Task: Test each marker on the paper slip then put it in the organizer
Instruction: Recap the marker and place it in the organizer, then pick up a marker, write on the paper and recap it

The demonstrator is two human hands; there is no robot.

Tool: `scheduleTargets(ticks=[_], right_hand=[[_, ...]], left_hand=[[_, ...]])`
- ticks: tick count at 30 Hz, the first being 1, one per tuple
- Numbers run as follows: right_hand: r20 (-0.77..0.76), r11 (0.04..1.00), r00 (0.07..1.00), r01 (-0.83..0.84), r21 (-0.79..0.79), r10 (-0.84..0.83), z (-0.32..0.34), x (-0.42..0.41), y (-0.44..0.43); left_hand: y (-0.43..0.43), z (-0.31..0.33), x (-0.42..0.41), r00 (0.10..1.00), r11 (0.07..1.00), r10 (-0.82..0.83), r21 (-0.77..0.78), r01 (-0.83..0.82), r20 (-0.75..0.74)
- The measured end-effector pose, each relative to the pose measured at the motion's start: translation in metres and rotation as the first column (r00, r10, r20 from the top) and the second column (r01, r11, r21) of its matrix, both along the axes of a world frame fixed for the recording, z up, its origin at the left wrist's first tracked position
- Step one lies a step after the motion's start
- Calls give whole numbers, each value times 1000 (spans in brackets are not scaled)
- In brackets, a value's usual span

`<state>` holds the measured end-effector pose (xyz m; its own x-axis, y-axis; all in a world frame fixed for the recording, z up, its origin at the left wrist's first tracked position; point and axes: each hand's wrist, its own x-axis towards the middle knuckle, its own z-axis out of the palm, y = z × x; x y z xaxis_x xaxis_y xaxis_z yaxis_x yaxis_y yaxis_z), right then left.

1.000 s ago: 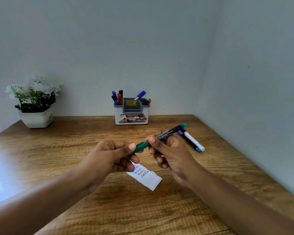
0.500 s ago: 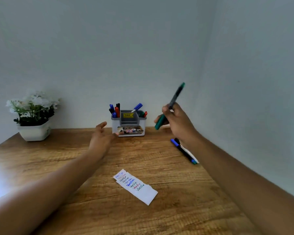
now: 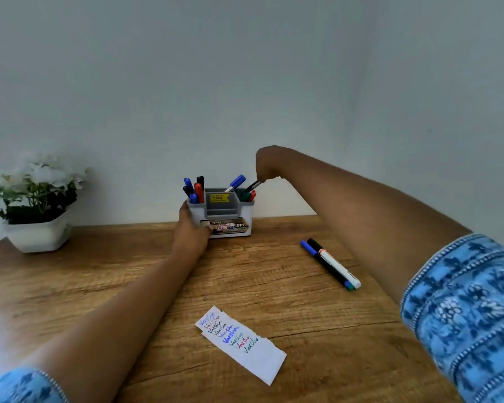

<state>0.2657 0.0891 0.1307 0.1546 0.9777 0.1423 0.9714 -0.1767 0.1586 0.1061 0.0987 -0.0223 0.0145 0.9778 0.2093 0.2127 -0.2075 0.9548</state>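
A white and grey organizer (image 3: 230,212) stands at the back of the wooden table, with several blue, red and black markers upright in it. My left hand (image 3: 191,228) grips its left front corner. My right hand (image 3: 266,164) is above its right compartment, pinching the top of the green marker (image 3: 252,187), whose lower end is inside that compartment. A white paper slip (image 3: 245,343) with several coloured handwritten words lies near the front. Two markers (image 3: 330,264), one blue-capped and one black and white, lie side by side to the right.
A white pot with white flowers (image 3: 37,205) sits at the back left of the wooden table (image 3: 99,274). Grey walls close the table at the back and on the right. My blue patterned sleeve (image 3: 466,309) fills the lower right.
My right hand carried the green marker from above the slip up and over to the organizer's right compartment. My left hand let go of the marker and took hold of the organizer.
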Motion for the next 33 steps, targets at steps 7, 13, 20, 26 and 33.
scheduleTargets(ticks=[7, 13, 20, 26, 33], right_hand=[[43, 989, 989, -141, -44, 143, -17, -14, 17], [-114, 975, 975, -173, 141, 189, -11, 4, 20], [-250, 928, 943, -124, 351, 220, -29, 41, -73], [-230, 988, 971, 101, 121, -71, -90, 68, -138], [-146, 984, 983, 126, 125, -107, -113, 72, -143]], left_hand=[[3, -2, 3, 999, 1000, 25, 18, -24, -42], [-1, -1, 2, 998, 999, 23, 33, -21, -58], [-4, -1, 2, 998, 999, 5, 39, -2, -70], [-7, 1, 2, 996, 999, 5, 47, -1, -84], [-9, 1, 4, 995, 999, 22, 26, -20, -97]])
